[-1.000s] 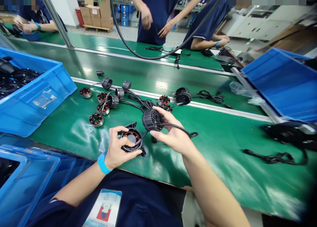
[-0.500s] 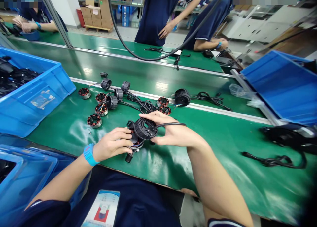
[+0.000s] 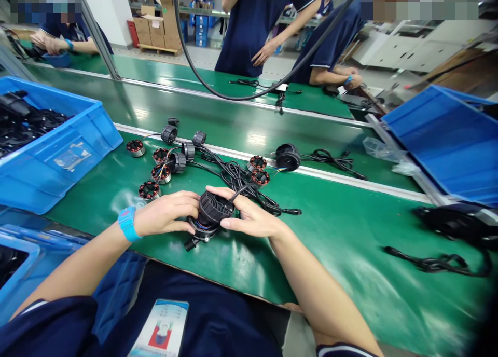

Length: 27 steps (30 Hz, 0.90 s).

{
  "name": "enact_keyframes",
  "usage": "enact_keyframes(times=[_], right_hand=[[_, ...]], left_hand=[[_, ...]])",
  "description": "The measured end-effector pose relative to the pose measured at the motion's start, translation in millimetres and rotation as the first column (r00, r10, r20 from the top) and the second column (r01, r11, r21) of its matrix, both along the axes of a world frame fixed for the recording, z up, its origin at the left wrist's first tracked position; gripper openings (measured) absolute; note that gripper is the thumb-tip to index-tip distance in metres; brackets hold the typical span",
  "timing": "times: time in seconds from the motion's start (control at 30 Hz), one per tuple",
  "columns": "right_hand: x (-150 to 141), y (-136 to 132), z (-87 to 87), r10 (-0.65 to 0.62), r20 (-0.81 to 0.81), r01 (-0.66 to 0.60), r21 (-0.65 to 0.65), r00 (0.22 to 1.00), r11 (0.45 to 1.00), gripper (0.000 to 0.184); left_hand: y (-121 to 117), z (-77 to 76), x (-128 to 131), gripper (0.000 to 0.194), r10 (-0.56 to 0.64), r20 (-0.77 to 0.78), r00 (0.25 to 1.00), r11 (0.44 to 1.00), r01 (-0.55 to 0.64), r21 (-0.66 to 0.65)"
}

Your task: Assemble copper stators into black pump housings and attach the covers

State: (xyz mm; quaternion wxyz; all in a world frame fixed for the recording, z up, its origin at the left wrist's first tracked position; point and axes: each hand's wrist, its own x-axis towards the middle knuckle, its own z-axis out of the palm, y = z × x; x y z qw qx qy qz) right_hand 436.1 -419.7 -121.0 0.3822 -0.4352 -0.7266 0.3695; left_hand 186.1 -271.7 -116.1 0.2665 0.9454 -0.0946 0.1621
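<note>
A round black ribbed cap [image 3: 215, 208] with a black cable sits on top of a black housing [image 3: 198, 231] that holds a copper-wound stator, near the front of the green mat [image 3: 334, 227]. My left hand [image 3: 167, 213] grips the housing from the left, fingers curled round it. From the right, my right hand [image 3: 249, 217] holds the cap, thumb and fingers closed on its rim. Behind lie several loose stators [image 3: 150, 190] and several black caps [image 3: 178, 161] on tangled cables [image 3: 237, 175].
A blue bin [image 3: 58, 154] of black parts stands at the left, another blue bin [image 3: 447, 139] at the right. More bins [image 3: 19, 263] lie near my left elbow. Black cable [image 3: 436, 263] lies at the right. Other people work across the belt [image 3: 233, 121].
My right hand brought the cap down from above the mat onto the housing in my left hand. Both hands closed together and shifted slightly left and toward me.
</note>
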Motion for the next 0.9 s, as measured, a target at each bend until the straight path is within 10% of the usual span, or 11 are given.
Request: enact_keyframes(times=[0.3,0.5,0.63,0.9], right_hand=[[1.6,7.4,-3.8,-0.069,0.1,0.067,0.025,0.993,0.997,0.089],[-6.4,6.5,2.7,-0.074,0.242,0.06,0.064,0.967,0.996,0.088],[-10.2,-0.4,-16.8,-0.04,0.246,0.043,-0.008,0.969,0.999,0.105],[-38.0,-20.3,-44.0,-0.264,0.085,0.263,0.029,0.961,0.964,0.108]], left_hand=[[5.8,1.9,-8.9,0.029,0.118,0.138,0.983,0.993,-0.117,-0.019],[-24.6,36.0,20.2,0.107,0.301,0.216,0.929,0.903,-0.351,0.25],[-44.2,31.5,34.6,0.077,0.146,-0.011,0.989,0.917,-0.131,0.377],[-51.1,43.5,12.8,0.066,0.299,-0.101,0.949,0.833,-0.208,0.512]])
